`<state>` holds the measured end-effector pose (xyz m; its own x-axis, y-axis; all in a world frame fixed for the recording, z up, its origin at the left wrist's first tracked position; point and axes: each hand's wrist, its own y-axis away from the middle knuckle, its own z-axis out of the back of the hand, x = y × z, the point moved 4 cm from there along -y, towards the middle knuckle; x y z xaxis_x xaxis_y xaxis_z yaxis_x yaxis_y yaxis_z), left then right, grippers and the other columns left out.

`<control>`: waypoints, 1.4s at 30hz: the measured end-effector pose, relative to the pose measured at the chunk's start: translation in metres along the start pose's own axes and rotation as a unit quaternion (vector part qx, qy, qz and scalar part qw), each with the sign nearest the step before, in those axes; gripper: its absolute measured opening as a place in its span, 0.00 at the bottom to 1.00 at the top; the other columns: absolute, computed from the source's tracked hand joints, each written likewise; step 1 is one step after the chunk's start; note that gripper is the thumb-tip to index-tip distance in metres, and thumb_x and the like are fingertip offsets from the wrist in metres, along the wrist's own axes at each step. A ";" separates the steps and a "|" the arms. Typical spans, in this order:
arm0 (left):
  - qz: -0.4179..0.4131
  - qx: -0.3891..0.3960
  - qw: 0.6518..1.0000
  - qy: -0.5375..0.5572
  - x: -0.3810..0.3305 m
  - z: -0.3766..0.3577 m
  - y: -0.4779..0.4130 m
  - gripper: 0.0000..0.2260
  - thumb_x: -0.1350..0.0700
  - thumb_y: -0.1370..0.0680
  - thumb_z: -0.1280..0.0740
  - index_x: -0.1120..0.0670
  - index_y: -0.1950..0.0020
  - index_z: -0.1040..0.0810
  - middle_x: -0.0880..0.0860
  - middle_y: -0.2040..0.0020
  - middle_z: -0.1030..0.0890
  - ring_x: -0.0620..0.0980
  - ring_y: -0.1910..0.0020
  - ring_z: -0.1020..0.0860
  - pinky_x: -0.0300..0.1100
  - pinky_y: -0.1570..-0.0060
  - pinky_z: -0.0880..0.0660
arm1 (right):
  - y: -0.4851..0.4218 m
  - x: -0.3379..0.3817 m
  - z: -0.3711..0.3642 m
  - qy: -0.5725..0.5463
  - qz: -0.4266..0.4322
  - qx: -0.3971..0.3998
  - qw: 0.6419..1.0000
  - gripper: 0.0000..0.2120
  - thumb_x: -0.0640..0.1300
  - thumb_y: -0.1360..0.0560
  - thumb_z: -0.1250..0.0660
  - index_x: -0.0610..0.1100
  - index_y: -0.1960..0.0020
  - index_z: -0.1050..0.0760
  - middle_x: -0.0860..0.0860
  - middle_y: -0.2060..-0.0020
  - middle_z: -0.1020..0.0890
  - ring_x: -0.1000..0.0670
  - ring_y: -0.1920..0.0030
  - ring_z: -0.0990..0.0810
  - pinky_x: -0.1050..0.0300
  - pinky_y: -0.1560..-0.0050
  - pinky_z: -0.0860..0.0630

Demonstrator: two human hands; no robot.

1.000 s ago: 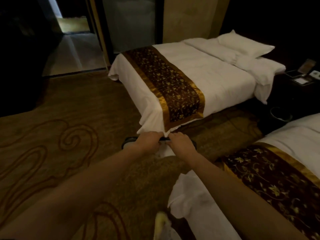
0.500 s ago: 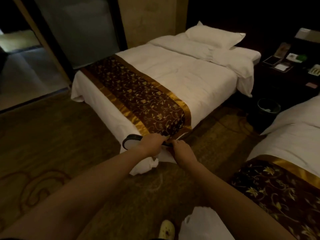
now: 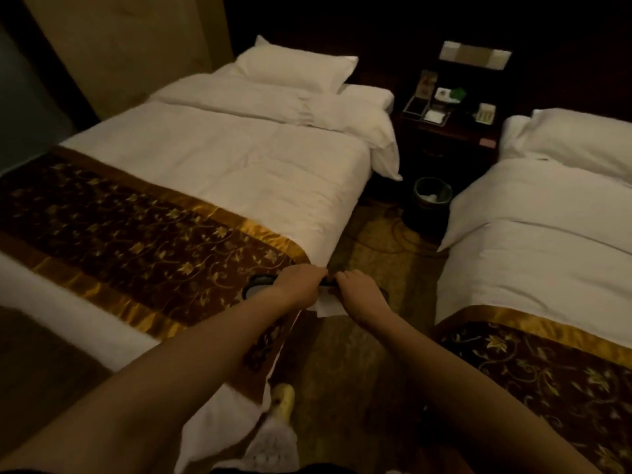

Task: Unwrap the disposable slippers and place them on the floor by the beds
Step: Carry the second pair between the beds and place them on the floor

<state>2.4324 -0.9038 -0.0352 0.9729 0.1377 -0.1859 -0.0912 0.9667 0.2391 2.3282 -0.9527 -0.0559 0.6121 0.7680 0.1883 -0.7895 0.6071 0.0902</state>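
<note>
I hold a pair of disposable slippers (image 3: 254, 289) out in front of me, dark-edged with a pale sole, over the gap between two beds. My left hand (image 3: 301, 283) grips them around the middle. My right hand (image 3: 359, 289) pinches the same bundle just to the right, knuckles up. A white strip of wrapper (image 3: 330, 307) hangs below the two hands. Most of the slippers are hidden behind my fingers.
The left bed (image 3: 239, 165) and right bed (image 3: 547, 241) both have white covers and brown-gold runners. A patterned carpet aisle (image 3: 376, 254) runs between them to a waste bin (image 3: 432, 195) and a dark nightstand (image 3: 448, 128). My foot in a yellow shoe (image 3: 285, 398) stands below.
The view has swung right and forward, into the aisle between the beds. Both hands keep their hold on the slippers, and the white wrapper now hangs lower beneath them.
</note>
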 end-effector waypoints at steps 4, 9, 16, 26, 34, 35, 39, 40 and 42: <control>-0.061 0.019 0.998 -0.016 0.029 0.009 -0.062 0.08 0.57 0.22 0.41 0.55 0.46 0.27 0.57 0.48 0.21 0.57 0.51 0.22 0.47 0.60 0.30 | -0.053 -0.018 -0.003 0.017 -0.033 0.003 0.999 0.09 0.46 0.21 0.43 0.43 0.45 0.29 0.44 0.47 0.22 0.43 0.47 0.26 0.51 0.49 0.30; -0.104 0.076 0.992 0.004 0.044 -0.013 -0.117 0.10 0.54 0.21 0.42 0.55 0.43 0.28 0.57 0.46 0.21 0.56 0.49 0.22 0.47 0.56 0.27 | -0.088 -0.044 -0.020 0.040 -0.068 0.039 0.996 0.09 0.44 0.22 0.43 0.43 0.44 0.30 0.45 0.46 0.23 0.43 0.45 0.26 0.52 0.46 0.32; 0.006 0.019 0.977 0.210 0.062 -0.088 -0.187 0.09 0.55 0.23 0.38 0.56 0.45 0.25 0.58 0.50 0.19 0.59 0.52 0.21 0.47 0.60 0.28 | -0.131 -0.089 -0.059 0.071 -0.120 -0.056 0.989 0.15 0.42 0.24 0.41 0.42 0.38 0.29 0.43 0.36 0.26 0.42 0.33 0.33 0.46 0.28 0.47; 0.325 0.075 0.564 0.755 0.072 -0.301 -0.284 0.16 0.62 0.24 0.34 0.63 0.37 0.29 0.60 0.43 0.21 0.53 0.56 0.21 0.45 0.60 0.23 | -0.138 -0.154 -0.269 -0.173 -0.323 0.013 0.930 0.48 0.61 0.30 0.34 0.37 0.25 0.56 0.39 0.25 0.47 0.42 0.25 0.48 0.48 0.25 0.48; 0.303 0.133 0.463 0.822 0.070 -0.460 -0.350 0.18 0.57 0.22 0.36 0.62 0.33 0.29 0.56 0.47 0.20 0.54 0.52 0.21 0.45 0.65 0.22 | -0.162 -0.243 -0.430 -0.256 -0.377 0.045 0.889 0.47 0.58 0.34 0.28 0.44 0.26 0.50 0.41 0.28 0.42 0.39 0.29 0.43 0.45 0.32 0.39; 0.297 0.138 0.443 0.834 0.071 -0.477 -0.360 0.18 0.55 0.22 0.37 0.60 0.33 0.29 0.55 0.47 0.21 0.54 0.49 0.22 0.47 0.62 0.22 | -0.166 -0.257 -0.449 -0.258 -0.376 0.048 0.889 0.46 0.58 0.34 0.28 0.45 0.26 0.49 0.41 0.28 0.42 0.39 0.29 0.43 0.45 0.32 0.38; 0.276 0.140 0.393 0.866 0.075 -0.544 -0.402 0.20 0.47 0.20 0.43 0.56 0.30 0.33 0.59 0.37 0.27 0.61 0.34 0.29 0.57 0.49 0.26 | -0.184 -0.317 -0.514 -0.289 -0.365 0.077 0.881 0.49 0.59 0.37 0.26 0.48 0.26 0.49 0.44 0.27 0.43 0.40 0.28 0.45 0.45 0.31 0.40; 0.272 0.135 0.395 0.867 0.077 -0.560 -0.412 0.21 0.48 0.19 0.44 0.56 0.29 0.36 0.60 0.34 0.28 0.62 0.33 0.30 0.59 0.46 0.28 | -0.189 -0.332 -0.530 -0.292 -0.356 0.091 0.883 0.49 0.59 0.37 0.25 0.49 0.25 0.49 0.44 0.27 0.43 0.40 0.28 0.45 0.45 0.31 0.41; 0.278 0.121 0.397 0.866 0.082 -0.592 -0.428 0.20 0.51 0.18 0.46 0.53 0.26 0.41 0.61 0.29 0.32 0.63 0.31 0.32 0.61 0.40 0.32 | -0.198 -0.357 -0.559 -0.301 -0.337 0.116 0.884 0.49 0.57 0.36 0.25 0.51 0.25 0.50 0.45 0.27 0.45 0.41 0.27 0.47 0.44 0.30 0.42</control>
<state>2.4255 -1.1786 -0.7174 -0.8087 0.4603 -0.3662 0.0382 0.6624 0.7481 2.2911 -1.2328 -0.6879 0.8672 -0.0429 0.4961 -0.2850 0.7743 0.5650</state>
